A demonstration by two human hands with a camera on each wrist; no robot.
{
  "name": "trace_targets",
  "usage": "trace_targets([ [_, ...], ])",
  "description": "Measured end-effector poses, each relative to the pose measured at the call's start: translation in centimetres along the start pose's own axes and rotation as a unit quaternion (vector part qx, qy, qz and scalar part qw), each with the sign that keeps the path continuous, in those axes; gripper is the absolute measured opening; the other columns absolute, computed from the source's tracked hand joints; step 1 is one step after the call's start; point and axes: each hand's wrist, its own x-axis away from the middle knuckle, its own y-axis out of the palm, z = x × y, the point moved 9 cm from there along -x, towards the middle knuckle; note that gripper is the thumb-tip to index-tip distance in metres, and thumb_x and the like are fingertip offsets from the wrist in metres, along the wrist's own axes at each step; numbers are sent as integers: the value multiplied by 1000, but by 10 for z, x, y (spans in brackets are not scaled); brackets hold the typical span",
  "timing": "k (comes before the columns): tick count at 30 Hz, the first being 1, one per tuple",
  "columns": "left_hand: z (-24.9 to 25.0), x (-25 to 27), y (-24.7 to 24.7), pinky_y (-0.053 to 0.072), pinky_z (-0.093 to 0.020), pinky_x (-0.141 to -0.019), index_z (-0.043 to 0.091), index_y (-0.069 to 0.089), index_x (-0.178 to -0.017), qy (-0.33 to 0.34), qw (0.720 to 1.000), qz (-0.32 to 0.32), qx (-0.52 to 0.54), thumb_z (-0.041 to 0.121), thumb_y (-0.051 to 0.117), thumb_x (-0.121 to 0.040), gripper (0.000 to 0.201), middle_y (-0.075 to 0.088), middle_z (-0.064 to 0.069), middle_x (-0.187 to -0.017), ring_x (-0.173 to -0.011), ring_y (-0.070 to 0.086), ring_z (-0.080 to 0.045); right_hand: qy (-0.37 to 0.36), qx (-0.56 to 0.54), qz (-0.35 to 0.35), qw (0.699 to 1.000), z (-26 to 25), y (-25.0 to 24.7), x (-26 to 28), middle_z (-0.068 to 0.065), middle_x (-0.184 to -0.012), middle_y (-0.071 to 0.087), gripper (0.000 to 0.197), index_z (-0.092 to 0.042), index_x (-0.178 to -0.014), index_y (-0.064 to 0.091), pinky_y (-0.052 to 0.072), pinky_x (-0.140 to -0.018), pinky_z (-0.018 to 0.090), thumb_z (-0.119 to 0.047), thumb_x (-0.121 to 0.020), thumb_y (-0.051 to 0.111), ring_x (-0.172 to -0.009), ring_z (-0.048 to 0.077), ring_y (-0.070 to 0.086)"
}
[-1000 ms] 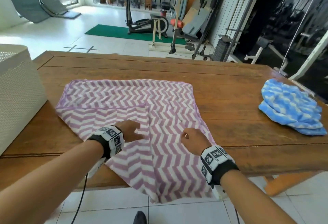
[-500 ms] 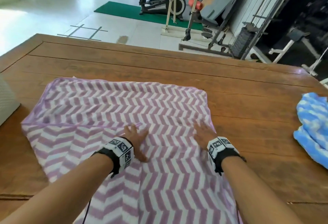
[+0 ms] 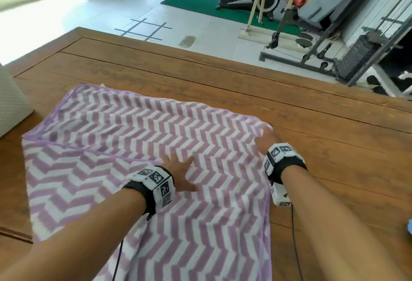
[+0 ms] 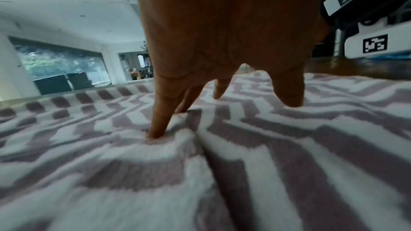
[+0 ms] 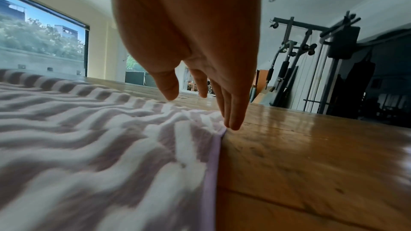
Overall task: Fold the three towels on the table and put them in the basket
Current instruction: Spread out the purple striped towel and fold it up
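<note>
Now left hand [image 3: 178, 172] pressing flat with spread fingers on the purple chevron towel [image 3: 138, 129], right hand [image 3: 265, 139] reaching open-fingered (straight) to its far right corner, tabletop [image 3: 245, 84] underneath, white basket [image 3: 11, 102] sitting leftward.

Both my arms reach forward — my left hand [image 3: 178, 174] lies flat with fingers [image 4: 160, 111] spread and pressing down, my right hand [image 3: 265, 139] extended, fingers [image 5: 233, 111] straight together.

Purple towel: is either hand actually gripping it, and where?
Neither grips. The left hand presses flat on the towel; the right hand touches its right edge.
</note>
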Motion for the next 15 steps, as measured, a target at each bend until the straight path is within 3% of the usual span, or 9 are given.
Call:
trace_targets([
  [2,5,-4,6,12,-61,-114,37,-10,-149,-25,1000,4,-12,64,63,-76,107,-19,-18,-156,-144,-12,-42,1,-25,-2,1000,4,-1,-28,15,-117,55,57,-7,-142,33,44,-56,32,-26,-88,42,-72,27,52],
  [3,6,-5,8,9,-62,-113,36,-12,-149,-31,999,10,-15,64,64,-74,110,-20,-19,-155,-143,-14,-42,6,-35,-8,999,6,0,-40,16,-107,54,60,-4,-143,29,41,-51,31,-25,-89,43,-65,25,49],
  [5,6,-9,10,7,-62,-113,37,-14,-149,-35,999,14,-13,66,65,-72,114,-21,-18,-155,-143,-15,-42,29,-70,3,997,8,-4,-56,20,-115,53,62,3,-144,24,47,-63,38,-20,-92,50,-83,33,57],
  [7,4,-10,10,7,-62,-113,37,-15,-148,-36,999,13,-14,68,65,-71,115,-23,-18,-155,-143,-15,-41,60,-101,44,992,15,-15,-63,23,-128,51,57,5,-136,36,48,-86,45,-20,-89,57,-110,40,55],
  [9,2,-11,11,6,-63,-113,38,-16,-148,-36,999,13,-17,68,65,-71,116,-24,-17,-154,-143,-15,-41,62,-113,79,988,17,-21,-73,23,-102,57,27,4,-103,56,46,-76,42,-19,-90,55,-92,39,55],
  [10,2,-12,11,6,-63,-113,38,-16,-147,-36,999,12,-16,68,65,-71,116,-25,-17,-154,-143,-16,-41,48,-112,89,989,14,-23,-77,17,-79,51,21,-1,-80,53,42,-66,38,-19,-91,52,-78,33,48],
  [11,2,-12,11,5,-63,-113,39,-17,-147,-36,999,11,-14,67,65,-71,116,-25,-17,-154,-143,-16,-40,20,-118,106,987,7,-28,-80,10,-65,40,31,-7,-64,43,36,-60,33,-19,-92,50,-70,28,40],
  [13,3,-12,11,5,-63,-113,39,-17,-147,-35,999,9,-12,66,66,-71,116,-26,-16,-154,-143,-17,-40,-27,-144,127,981,-4,-34,-84,6,-53,28,46,-11,-51,33,29,-53,28,-20,-93,48,-57,25,32],
  [15,2,-13,10,5,-63,-113,39,-16,-147,-33,999,9,-13,65,67,-71,115,-26,-16,-154,-143,-17,-40,-47,-125,105,985,-15,-32,-85,10,-56,39,42,-8,-55,44,32,-49,27,-22,-95,48,-48,24,33],
])
